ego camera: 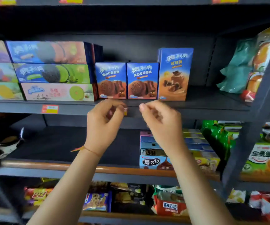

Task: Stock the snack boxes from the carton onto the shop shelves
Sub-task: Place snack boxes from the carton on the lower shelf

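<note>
Two small blue snack boxes with brown biscuits, one on the left [110, 80] and one on the right [142, 81], stand side by side at the front of the upper shelf [196, 108]. A taller blue box [174, 73] stands just right of them. My left hand [104, 120] and my right hand [161, 120] hover just below the two small boxes, in front of the shelf lip. Both hands have loosely curled fingers and hold nothing. No carton is in view.
Stacked long biscuit boxes [53, 72] fill the shelf to the left. Bagged snacks [244, 65] lean at the right. The shelf below holds small blue boxes [153, 153] at right and bare dark space [66, 143] at left. The lowest shelf carries packets [170, 202].
</note>
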`<action>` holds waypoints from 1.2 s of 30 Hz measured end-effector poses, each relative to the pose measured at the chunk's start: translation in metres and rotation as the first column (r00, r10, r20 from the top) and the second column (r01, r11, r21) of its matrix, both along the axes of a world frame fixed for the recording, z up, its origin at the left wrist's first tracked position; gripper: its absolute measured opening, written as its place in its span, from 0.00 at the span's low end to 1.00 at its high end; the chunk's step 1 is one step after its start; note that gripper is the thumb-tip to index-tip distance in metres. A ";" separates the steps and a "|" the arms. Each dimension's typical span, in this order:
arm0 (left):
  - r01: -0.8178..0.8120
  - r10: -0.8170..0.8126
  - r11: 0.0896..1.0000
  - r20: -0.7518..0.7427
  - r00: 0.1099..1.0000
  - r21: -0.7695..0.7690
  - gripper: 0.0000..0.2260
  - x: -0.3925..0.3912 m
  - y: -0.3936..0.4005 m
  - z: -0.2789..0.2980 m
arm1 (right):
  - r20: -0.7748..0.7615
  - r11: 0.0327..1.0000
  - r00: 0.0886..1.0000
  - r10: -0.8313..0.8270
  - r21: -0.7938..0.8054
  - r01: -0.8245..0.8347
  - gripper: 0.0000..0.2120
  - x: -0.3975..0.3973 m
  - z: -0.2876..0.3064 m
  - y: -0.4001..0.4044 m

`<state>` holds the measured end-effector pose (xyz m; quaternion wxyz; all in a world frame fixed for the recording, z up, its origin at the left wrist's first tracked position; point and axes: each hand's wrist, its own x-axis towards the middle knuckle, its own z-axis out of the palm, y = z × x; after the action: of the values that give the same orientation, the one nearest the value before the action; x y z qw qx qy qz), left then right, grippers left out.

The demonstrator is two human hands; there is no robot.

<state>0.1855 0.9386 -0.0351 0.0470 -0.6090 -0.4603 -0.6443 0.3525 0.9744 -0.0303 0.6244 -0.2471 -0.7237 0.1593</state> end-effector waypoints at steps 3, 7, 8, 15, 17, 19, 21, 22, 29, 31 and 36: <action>-0.049 0.076 0.987 0.176 0.981 -0.155 0.09 -0.061 -0.020 -0.052 | 0.056 0.905 0.961 0.269 -0.356 -0.232 0.12 -0.075 -0.063 -0.017; -0.153 0.332 0.845 0.277 0.902 -0.512 0.11 -0.176 -0.070 -0.172 | 0.145 0.680 0.866 0.478 -0.686 -0.261 0.16 -0.193 -0.167 -0.038; -0.162 0.398 0.790 0.294 0.869 -0.591 0.11 -0.205 -0.090 -0.204 | 0.185 0.639 0.831 0.525 -0.730 -0.241 0.16 -0.225 -0.194 -0.045; -0.146 0.755 0.507 0.356 0.551 -0.850 0.14 -0.387 -0.259 -0.373 | 0.292 0.393 0.537 0.791 -0.916 -0.080 0.15 -0.463 -0.343 -0.137; -0.122 0.841 0.418 0.332 0.428 -0.900 0.16 -0.434 -0.306 -0.413 | 0.281 0.325 0.445 0.851 -0.946 -0.024 0.13 -0.528 -0.382 -0.172; -0.110 0.908 0.322 0.274 0.318 -0.940 0.16 -0.475 -0.348 -0.456 | 0.283 0.292 0.363 0.888 -0.956 0.033 0.12 -0.588 -0.421 -0.205; -0.176 0.969 0.170 0.131 0.211 -0.970 0.15 -0.510 -0.382 -0.491 | 0.312 0.292 0.285 0.906 -0.950 0.111 0.10 -0.642 -0.464 -0.234; -0.215 0.985 0.088 0.054 0.161 -0.973 0.20 -0.525 -0.393 -0.507 | 0.327 0.299 0.244 0.913 -0.943 0.145 0.10 -0.664 -0.486 -0.247; -0.086 0.964 0.255 0.246 0.099 -0.963 0.43 -0.575 -0.425 -0.590 | 0.392 0.368 -0.013 0.920 -0.853 0.369 0.26 -0.759 -0.637 -0.309; -0.087 0.943 0.327 0.319 0.095 -0.941 0.43 -0.573 -0.425 -0.602 | 0.364 0.341 -0.033 0.931 -0.833 0.435 0.35 -0.767 -0.670 -0.319; -0.098 0.917 0.398 0.390 0.085 -0.912 0.41 -0.574 -0.421 -0.616 | 0.342 0.321 -0.037 0.939 -0.830 0.456 0.32 -0.764 -0.733 -0.327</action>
<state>-0.3881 0.5180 -0.6510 -0.1919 0.1318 -0.8029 -0.5487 -0.4115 0.6470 -0.7634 -0.3691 -0.3547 -0.7329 0.4480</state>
